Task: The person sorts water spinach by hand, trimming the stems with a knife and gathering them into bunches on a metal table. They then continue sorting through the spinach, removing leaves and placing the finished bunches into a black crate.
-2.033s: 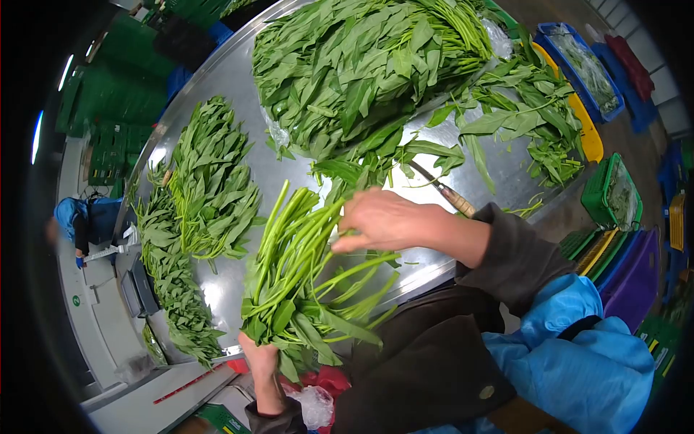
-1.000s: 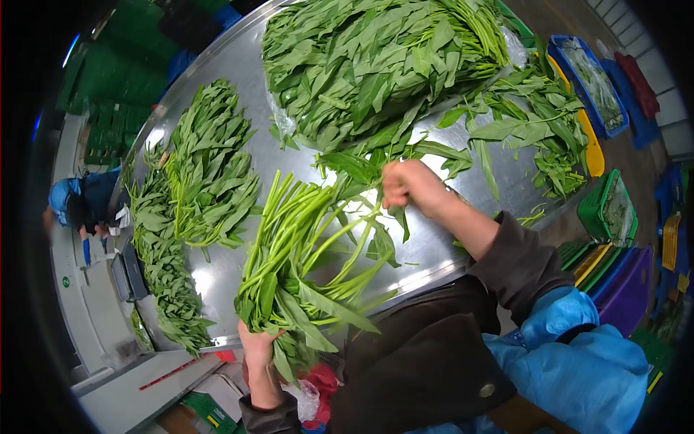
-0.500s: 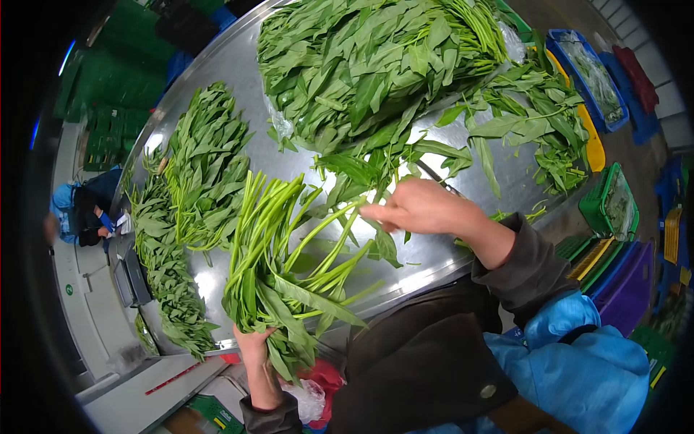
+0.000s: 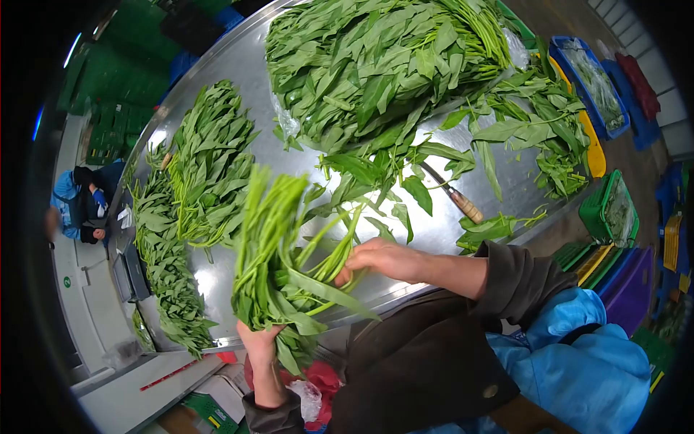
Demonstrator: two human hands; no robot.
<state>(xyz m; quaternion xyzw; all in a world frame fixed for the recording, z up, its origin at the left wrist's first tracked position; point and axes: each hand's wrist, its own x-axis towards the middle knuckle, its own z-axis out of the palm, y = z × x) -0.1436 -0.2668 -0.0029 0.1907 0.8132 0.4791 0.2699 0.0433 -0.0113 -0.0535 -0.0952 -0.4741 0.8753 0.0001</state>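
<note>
My left hand [image 4: 259, 346] is wrapped around the leafy lower part of a bunch of water spinach [image 4: 267, 253], held upright at the table's near edge with its cut stems pointing up. Beside it, my right hand [image 4: 379, 260] has its fingers closed on a few looser stems at the right of this bunch. A curved-blade knife with a wooden handle [image 4: 465, 206] lies on the metal table [image 4: 390, 282], beyond my right hand. Loose leafy stems [image 4: 369, 170] are scattered around the blade.
A big heap of greens [image 4: 376, 72] on plastic covers the far side of the table. Rows of bunches [image 4: 210, 159] lie at left, trimmings [image 4: 542, 130] at right. Crates [image 4: 611, 202] stand off the right edge. Another person [image 4: 76, 202] is at far left.
My right hand has moved down and left, from above the table to the stems at the bunch's right side. The knife handle is now uncovered. The bunch's stem tops are blurred by motion.
</note>
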